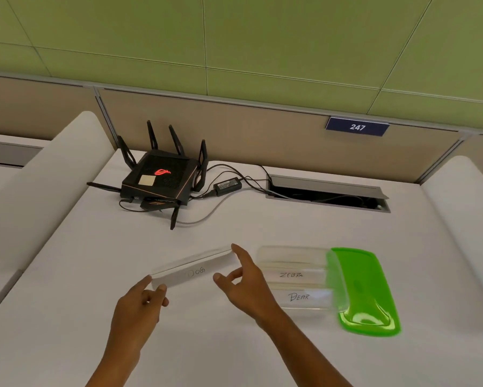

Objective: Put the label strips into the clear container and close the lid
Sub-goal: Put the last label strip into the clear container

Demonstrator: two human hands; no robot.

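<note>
A white "DOG" label strip [192,270] — judged light, thin, bendable — is pinched at its ends by the left hand [139,308] and right hand [245,280], beside the clear container [293,254].

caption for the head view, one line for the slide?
Both hands, left and right, carry white DOG strip toward clear container.

Both forearms run off the bottom edge, so nothing above the wrists shows. The strip [193,270] held between the hands is smeared, and its pale writing can barely be read. The clear box [293,277] is blurred; its walls and far rim melt into the white desk [67,317]. The green lid [365,291] has a smeared left edge, hiding how it meets the box.
</note>
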